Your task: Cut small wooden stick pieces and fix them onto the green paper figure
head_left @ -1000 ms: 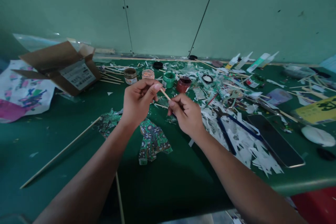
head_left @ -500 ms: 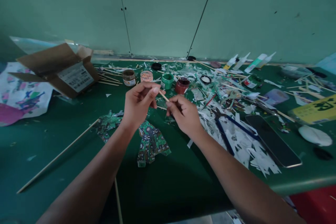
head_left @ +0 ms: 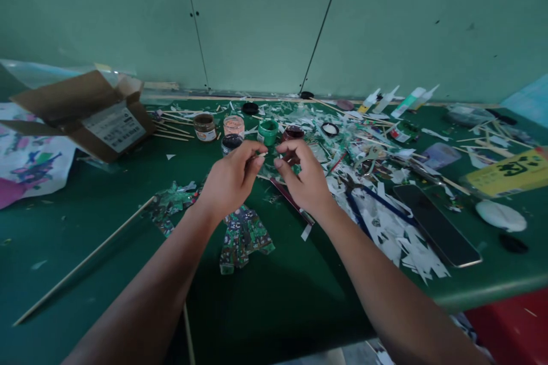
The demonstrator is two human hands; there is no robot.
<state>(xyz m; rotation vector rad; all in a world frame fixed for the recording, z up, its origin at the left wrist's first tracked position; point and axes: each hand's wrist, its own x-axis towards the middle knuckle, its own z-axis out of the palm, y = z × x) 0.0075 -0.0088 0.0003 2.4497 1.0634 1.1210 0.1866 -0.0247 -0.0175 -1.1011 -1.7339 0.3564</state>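
My left hand (head_left: 233, 177) is closed in a pinch, with the pale end of a short wooden stick piece (head_left: 263, 154) showing at its fingertips. Just to the right, my right hand (head_left: 305, 177) pinches a small pale stick end (head_left: 280, 156). A narrow gap separates the two hands. Beneath my right hand lies a dark red-handled tool (head_left: 291, 201), partly covered. Below the hands, a green and brown patterned cut-out figure (head_left: 245, 236) lies flat. Another patterned piece (head_left: 173, 202) is left of my left wrist, touching the tip of a long wooden stick (head_left: 85, 262).
Open paint jars, including a green one (head_left: 268, 132) and a brown one (head_left: 205, 126), stand behind the hands. A cardboard box (head_left: 103, 117) sits left. Right lie paper scraps (head_left: 400, 245), blue-handled pliers (head_left: 357, 211), a phone (head_left: 436, 225) and glue bottles (head_left: 409, 102).
My hands have drawn apart. The stick that spanned them now shows as separate short ends, one in each hand. The view has shifted slightly, uncovering a dark jar and the red-handled tool.
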